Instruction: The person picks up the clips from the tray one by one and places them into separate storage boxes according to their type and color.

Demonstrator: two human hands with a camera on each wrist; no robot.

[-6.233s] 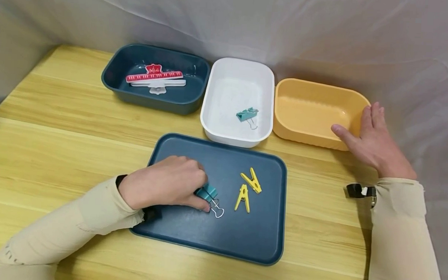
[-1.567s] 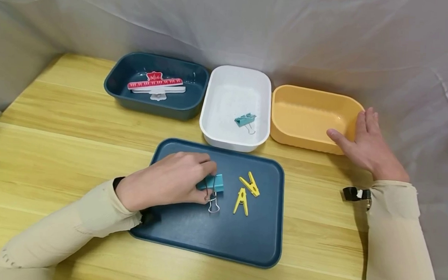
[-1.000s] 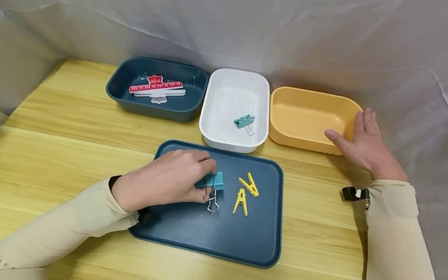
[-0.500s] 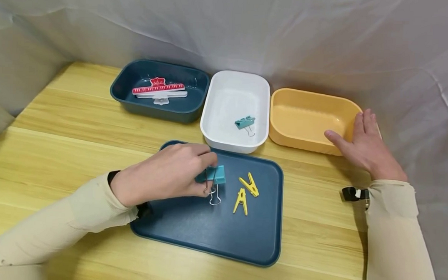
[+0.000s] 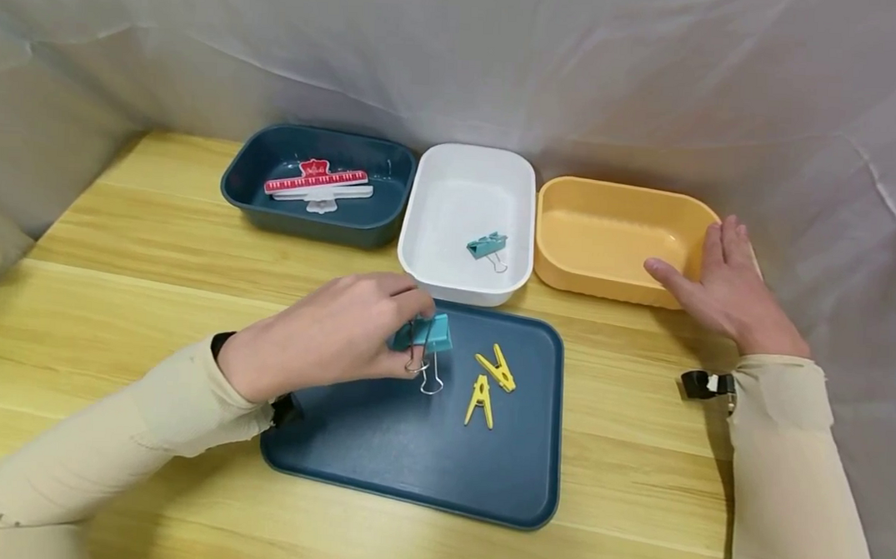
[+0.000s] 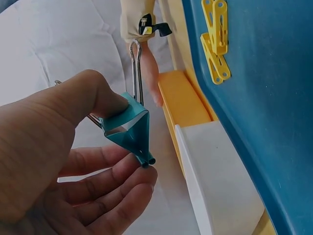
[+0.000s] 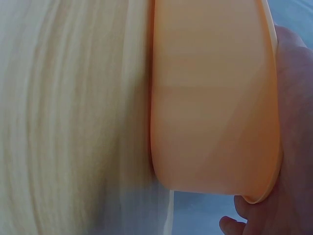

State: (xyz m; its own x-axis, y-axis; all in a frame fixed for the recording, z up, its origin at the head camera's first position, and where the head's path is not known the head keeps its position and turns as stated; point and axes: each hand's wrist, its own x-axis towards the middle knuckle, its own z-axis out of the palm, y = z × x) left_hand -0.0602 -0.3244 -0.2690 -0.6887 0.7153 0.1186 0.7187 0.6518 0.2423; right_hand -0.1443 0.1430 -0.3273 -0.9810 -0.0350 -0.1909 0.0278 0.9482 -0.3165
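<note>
In the head view my left hand (image 5: 333,337) pinches a teal binder clip (image 5: 434,333) over the upper part of the dark blue tray (image 5: 410,461). The left wrist view shows the thumb on one face of the binder clip (image 6: 137,132) and fingertips at its other edge, its wire handles sticking out. Two yellow clothespins, one upright (image 5: 480,402) and one slanted (image 5: 498,369), lie on the tray. My right hand (image 5: 740,296) rests at the right end of the orange bin (image 5: 605,282), fingers straight along the rim and thumb extended over it.
Behind the tray, a white bin (image 5: 419,261) holds another teal binder clip (image 5: 487,245). To its left, a dark blue bin (image 5: 308,226) contains a red clip (image 5: 313,180) and a white clip (image 5: 324,195). Grey cloth (image 5: 457,63) hangs behind the bins.
My left hand has lifted the binder clip off the tray and moved it up towards the white bin. The right hand keeps its place on the orange bin. The camera view has shifted slightly.
</note>
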